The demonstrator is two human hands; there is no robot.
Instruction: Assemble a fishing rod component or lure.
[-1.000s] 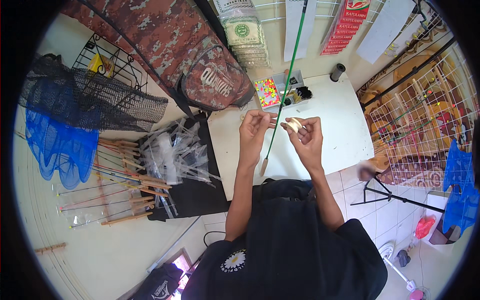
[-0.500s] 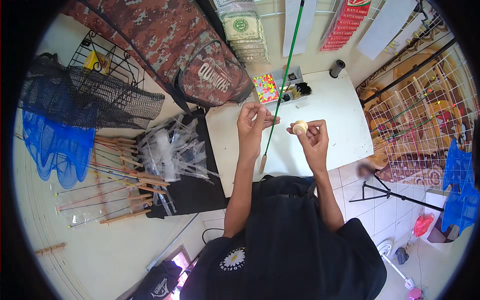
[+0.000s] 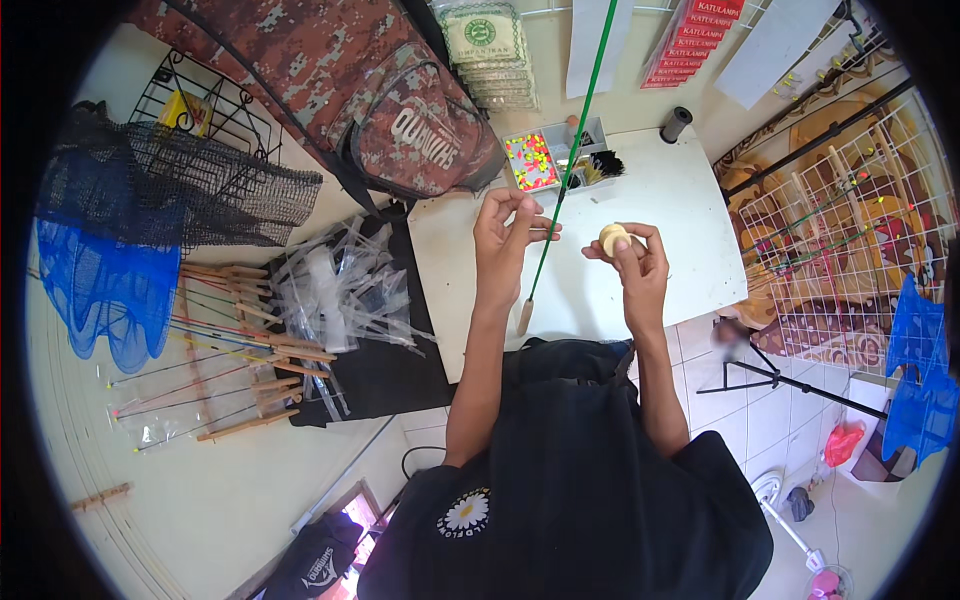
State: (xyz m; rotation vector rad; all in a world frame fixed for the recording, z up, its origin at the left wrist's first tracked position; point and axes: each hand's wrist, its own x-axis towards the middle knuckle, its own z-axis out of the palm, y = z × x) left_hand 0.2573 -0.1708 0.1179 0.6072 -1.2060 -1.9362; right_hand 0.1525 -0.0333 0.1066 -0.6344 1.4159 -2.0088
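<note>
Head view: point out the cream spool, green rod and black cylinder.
Cream spool point(image 3: 610, 236): head view, on its uncovered cream surface.
Green rod point(image 3: 589, 90): head view, on the upper green shaft.
Black cylinder point(image 3: 675, 127): head view, on its side wall.

A pale wall point(image 3: 650, 112) is rising behind a white table point(image 3: 680, 250), where soft shadow is falling near the front edge. Over to the right I'm seeing a tiled white floor point(image 3: 725, 420) spreading out, with a black stand point(image 3: 830, 395) reaching across it. Beyond, a white grid point(image 3: 845, 225) is standing before brown patterned cloth point(image 3: 880, 265). Low on the left, bright pinkish light point(image 3: 360, 508) is glowing in a gap.
</note>
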